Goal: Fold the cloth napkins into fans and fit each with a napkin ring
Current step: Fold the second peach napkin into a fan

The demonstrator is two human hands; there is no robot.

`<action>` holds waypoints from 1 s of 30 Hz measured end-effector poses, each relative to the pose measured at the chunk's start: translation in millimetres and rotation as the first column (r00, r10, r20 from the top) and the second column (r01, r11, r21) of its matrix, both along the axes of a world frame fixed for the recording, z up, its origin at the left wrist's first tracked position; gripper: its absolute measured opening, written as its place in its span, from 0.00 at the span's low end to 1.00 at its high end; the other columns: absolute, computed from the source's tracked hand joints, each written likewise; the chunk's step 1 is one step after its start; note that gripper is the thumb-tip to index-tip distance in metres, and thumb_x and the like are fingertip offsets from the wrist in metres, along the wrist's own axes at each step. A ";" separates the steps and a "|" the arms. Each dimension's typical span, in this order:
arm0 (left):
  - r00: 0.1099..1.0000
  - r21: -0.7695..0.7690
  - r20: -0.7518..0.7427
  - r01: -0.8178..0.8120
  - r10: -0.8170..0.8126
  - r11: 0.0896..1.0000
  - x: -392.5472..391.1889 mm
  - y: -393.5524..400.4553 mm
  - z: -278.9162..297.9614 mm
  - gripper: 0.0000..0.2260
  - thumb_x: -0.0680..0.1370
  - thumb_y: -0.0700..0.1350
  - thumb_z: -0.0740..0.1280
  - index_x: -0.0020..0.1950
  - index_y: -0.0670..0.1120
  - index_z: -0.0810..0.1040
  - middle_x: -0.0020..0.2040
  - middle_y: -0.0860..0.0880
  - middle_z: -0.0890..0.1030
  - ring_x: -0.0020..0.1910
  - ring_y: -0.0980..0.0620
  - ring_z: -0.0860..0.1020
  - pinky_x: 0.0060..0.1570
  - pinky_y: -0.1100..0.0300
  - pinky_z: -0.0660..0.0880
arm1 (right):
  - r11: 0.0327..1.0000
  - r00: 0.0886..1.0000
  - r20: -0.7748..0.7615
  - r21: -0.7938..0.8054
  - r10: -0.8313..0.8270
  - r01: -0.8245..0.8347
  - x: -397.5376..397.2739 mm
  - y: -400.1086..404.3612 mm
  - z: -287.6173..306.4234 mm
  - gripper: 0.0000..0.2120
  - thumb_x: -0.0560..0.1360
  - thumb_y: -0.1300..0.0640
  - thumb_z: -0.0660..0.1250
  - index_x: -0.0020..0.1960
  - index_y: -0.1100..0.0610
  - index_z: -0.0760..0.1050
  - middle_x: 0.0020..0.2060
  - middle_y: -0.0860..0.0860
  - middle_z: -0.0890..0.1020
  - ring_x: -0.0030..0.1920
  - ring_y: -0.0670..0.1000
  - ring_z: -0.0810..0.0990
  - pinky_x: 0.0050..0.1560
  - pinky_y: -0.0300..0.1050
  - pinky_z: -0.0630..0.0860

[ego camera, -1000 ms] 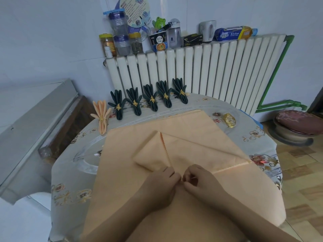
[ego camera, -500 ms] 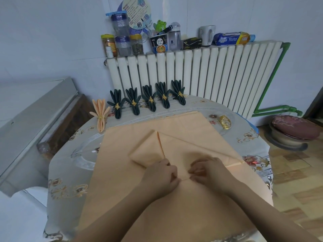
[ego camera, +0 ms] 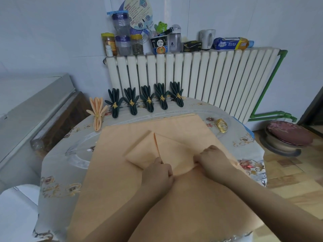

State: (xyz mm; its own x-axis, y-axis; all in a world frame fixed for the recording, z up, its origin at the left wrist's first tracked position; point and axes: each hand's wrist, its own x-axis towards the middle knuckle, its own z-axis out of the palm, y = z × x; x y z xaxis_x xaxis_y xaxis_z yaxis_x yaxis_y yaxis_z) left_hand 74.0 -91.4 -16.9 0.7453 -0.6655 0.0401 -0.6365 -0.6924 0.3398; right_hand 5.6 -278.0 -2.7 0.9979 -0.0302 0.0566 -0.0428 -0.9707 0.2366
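Head view showed a peach napkin (ego camera: 155,151) partly folded on top of a stack of flat peach cloths (ego camera: 122,172), which served as the landmark on the round table (ego camera: 57,172). The left hand (ego camera: 157,173) had its fingers curled, pinching the near edge of the fold, and the right hand (ego camera: 213,159) pinched the same edge just to the right, the two hands close but apart. The folded napkin lay directly beyond both grips, its scalloped edge running from the left hand's fingertips away toward the far side of the stack. Its long axis ran from near left to far right across the stack, with a corner pointing away from the person.

Beyond the stack's far edge stood five dark green fanned napkins (ego camera: 148,100), each with a gold ring, fans pointing up toward the radiator (ego camera: 192,75). A peach fanned napkin (ego camera: 97,112) lay off the stack's far left corner. Loose gold napkin rings (ego camera: 221,125) lay off its far right corner. On the radiator's top a blue and yellow pack (ego camera: 230,43) read "Kitchen"; other labels were too small to read.
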 end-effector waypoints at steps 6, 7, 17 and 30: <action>1.000 0.024 -0.011 -0.020 0.020 1.000 0.3 -1.8 0.9 0.11 0.76 0.53 0.62 0.47 0.50 0.80 0.50 0.50 0.73 0.49 0.49 0.76 0.44 0.59 0.71 | 0.980 0.983 0.130 -0.138 -0.127 0.145 44.6 -15.6 45.6 0.11 0.76 0.56 0.59 0.53 0.48 0.77 0.47 0.46 0.81 0.55 0.52 0.73 0.67 0.49 0.57; 1.000 0.035 -0.021 -0.021 0.021 0.999 0.6 -2.3 1.5 0.11 0.76 0.53 0.62 0.47 0.49 0.81 0.50 0.50 0.74 0.48 0.49 0.76 0.44 0.59 0.71 | 0.983 0.988 0.112 -0.136 -0.107 0.122 54.5 -13.8 49.9 0.10 0.77 0.54 0.59 0.53 0.47 0.77 0.50 0.46 0.80 0.58 0.52 0.71 0.70 0.52 0.52; 0.997 0.063 -0.069 -0.025 0.029 0.998 15.6 -2.1 5.3 0.10 0.75 0.50 0.64 0.49 0.46 0.77 0.53 0.47 0.73 0.49 0.46 0.76 0.48 0.55 0.72 | 0.960 0.997 0.020 0.269 0.074 -0.076 145.3 18.1 18.4 0.05 0.71 0.57 0.69 0.47 0.50 0.80 0.66 0.52 0.66 0.59 0.57 0.67 0.56 0.44 0.61; 0.982 0.077 -0.151 0.125 -0.112 0.989 41.9 0.0 4.7 0.15 0.79 0.51 0.61 0.65 0.57 0.76 0.57 0.49 0.73 0.55 0.47 0.76 0.55 0.59 0.70 | 0.482 0.945 -0.068 0.847 -0.320 0.224 166.1 -1.4 -21.7 0.09 0.75 0.57 0.66 0.53 0.57 0.79 0.52 0.50 0.80 0.49 0.46 0.74 0.50 0.36 0.66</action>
